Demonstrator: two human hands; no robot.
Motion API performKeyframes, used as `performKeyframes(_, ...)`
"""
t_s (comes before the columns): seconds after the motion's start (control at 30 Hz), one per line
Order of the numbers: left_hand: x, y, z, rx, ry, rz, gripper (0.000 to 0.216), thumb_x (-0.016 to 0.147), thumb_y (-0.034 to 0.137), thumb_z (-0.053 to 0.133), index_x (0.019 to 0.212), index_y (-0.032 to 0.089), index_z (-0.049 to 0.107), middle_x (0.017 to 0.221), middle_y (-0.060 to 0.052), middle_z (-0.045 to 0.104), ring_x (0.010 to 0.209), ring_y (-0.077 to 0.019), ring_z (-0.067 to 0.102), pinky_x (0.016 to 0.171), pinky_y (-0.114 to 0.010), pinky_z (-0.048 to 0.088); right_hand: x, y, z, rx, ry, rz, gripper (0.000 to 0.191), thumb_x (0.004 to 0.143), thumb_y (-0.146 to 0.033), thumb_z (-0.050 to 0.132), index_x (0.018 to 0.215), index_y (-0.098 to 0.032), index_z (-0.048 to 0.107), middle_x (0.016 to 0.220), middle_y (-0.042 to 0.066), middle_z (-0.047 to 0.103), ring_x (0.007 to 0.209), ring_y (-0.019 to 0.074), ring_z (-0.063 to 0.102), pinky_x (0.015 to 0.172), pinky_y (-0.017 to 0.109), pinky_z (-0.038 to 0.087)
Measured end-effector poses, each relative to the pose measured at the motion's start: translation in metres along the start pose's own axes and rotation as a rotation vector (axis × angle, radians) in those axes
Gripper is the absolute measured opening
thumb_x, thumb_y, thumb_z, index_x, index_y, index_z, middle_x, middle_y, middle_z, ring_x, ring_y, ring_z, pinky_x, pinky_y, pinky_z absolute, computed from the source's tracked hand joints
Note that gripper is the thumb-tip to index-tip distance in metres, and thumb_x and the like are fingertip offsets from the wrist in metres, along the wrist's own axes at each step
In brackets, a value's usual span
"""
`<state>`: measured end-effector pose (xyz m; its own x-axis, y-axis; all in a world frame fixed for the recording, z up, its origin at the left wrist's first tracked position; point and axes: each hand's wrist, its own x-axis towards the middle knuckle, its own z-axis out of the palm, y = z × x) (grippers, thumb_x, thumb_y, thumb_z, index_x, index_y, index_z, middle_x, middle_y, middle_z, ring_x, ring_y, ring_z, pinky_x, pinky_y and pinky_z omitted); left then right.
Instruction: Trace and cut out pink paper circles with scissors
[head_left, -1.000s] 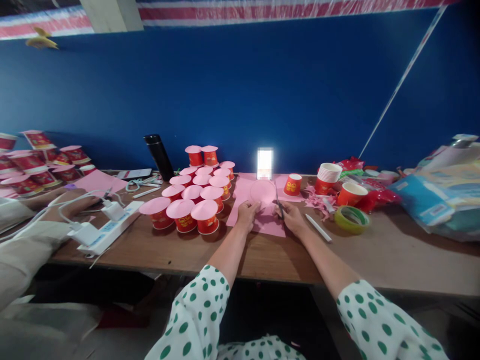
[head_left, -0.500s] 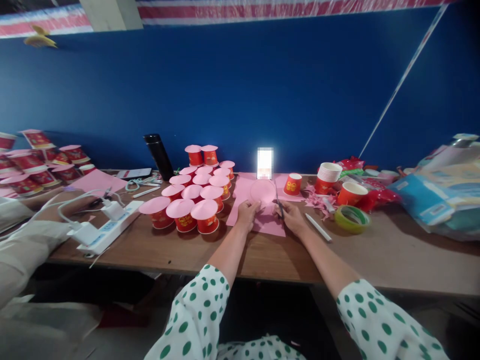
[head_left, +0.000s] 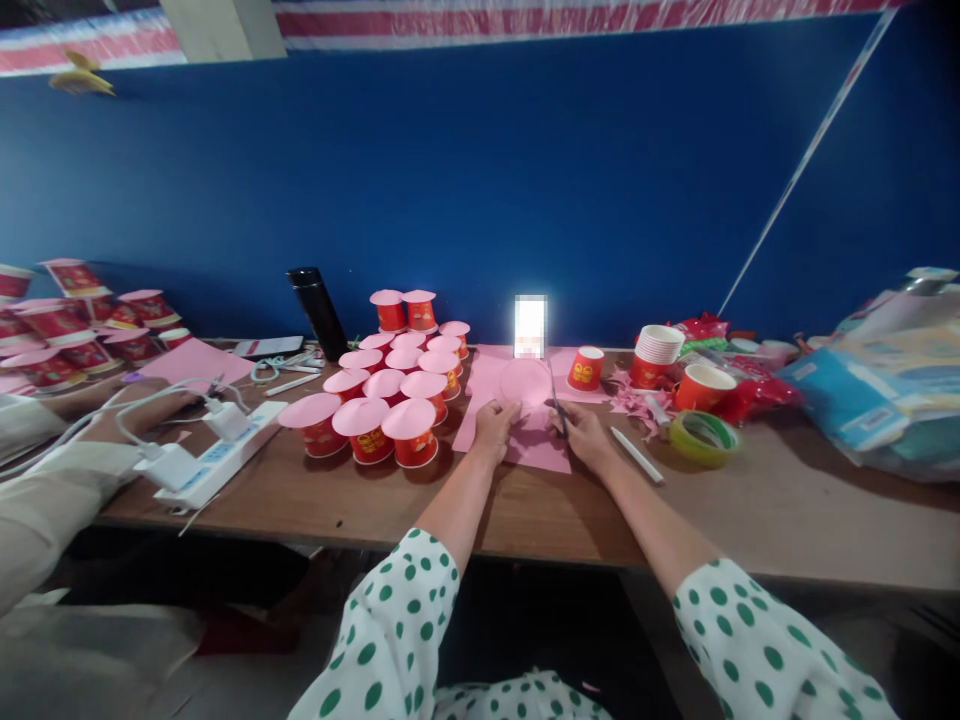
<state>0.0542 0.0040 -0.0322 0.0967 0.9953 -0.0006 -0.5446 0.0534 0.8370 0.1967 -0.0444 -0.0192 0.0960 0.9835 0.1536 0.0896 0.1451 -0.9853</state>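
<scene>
My left hand [head_left: 493, 427] pinches the near edge of a pink paper piece [head_left: 525, 383] with a rounded outline, held just above a pink sheet [head_left: 534, 447] on the wooden table [head_left: 787, 520]. My right hand [head_left: 583, 433] is closed on scissors [head_left: 556, 398], whose blades point away from me along the right side of the paper piece. Left of my hands stand several red paper cups [head_left: 411, 432] capped with pink paper discs.
A stack of white-rimmed cups [head_left: 655, 356], loose red cups [head_left: 584, 368], pink scraps [head_left: 634, 395], a green tape roll [head_left: 703, 438] and a white pen [head_left: 636, 455] lie to the right. A lit phone [head_left: 530, 326] and black flask [head_left: 319, 313] stand behind. Another person's arm [head_left: 45, 480] and a power strip [head_left: 210, 458] are at the left.
</scene>
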Motion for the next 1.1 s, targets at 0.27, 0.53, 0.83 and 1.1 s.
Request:
performKeyframes(0.27, -0.0016, 0.0023, 0.0014, 0.003, 0.014, -0.013, 0.031, 0.051, 0.028, 0.076, 0.059, 0.013, 0.05, 0.053, 0.004, 0.05, 0.053, -0.0077, 0.052, 0.058, -0.025, 0.05, 0.0013, 0.0028, -0.0008, 0.009, 0.001, 0.007, 0.053, 0.065, -0.046, 0.063, 0.108, -0.016, 0.057, 0.057, -0.002, 0.057, 0.04, 0.0078, 0.048, 0.037, 0.021, 0.042)
performKeyframes(0.53, -0.0007, 0.0015, 0.0013, -0.027, 0.016, -0.021, 0.032, 0.05, 0.027, 0.077, 0.059, 0.013, 0.049, 0.053, 0.004, 0.049, 0.053, -0.0074, 0.052, 0.059, -0.026, 0.051, 0.001, 0.0037, -0.0009, 0.023, -0.007, 0.006, 0.051, 0.066, -0.046, 0.062, 0.108, -0.016, 0.057, 0.059, -0.002, 0.057, 0.042, 0.0083, 0.05, 0.037, 0.02, 0.042)
performKeyframes(0.83, -0.0013, 0.0015, 0.0011, -0.041, 0.002, -0.013, 0.03, 0.052, 0.027, 0.076, 0.059, 0.012, 0.051, 0.054, 0.004, 0.05, 0.052, -0.0068, 0.052, 0.058, -0.025, 0.051, 0.0024, 0.0057, -0.0025, 0.024, -0.012, -0.006, 0.051, 0.066, -0.046, 0.062, 0.107, -0.015, 0.058, 0.059, -0.001, 0.058, 0.046, 0.009, 0.052, 0.039, 0.02, 0.042)
performKeyframes(1.1, -0.001, 0.0012, 0.0006, -0.026, 0.011, -0.011, 0.03, 0.052, 0.029, 0.076, 0.061, 0.012, 0.052, 0.055, 0.004, 0.05, 0.051, -0.0064, 0.051, 0.059, -0.025, 0.051, 0.002, 0.0062, -0.0018, 0.029, -0.011, -0.024, 0.05, 0.066, -0.045, 0.062, 0.107, -0.016, 0.058, 0.059, -0.002, 0.058, 0.044, 0.0084, 0.051, 0.039, 0.02, 0.042)
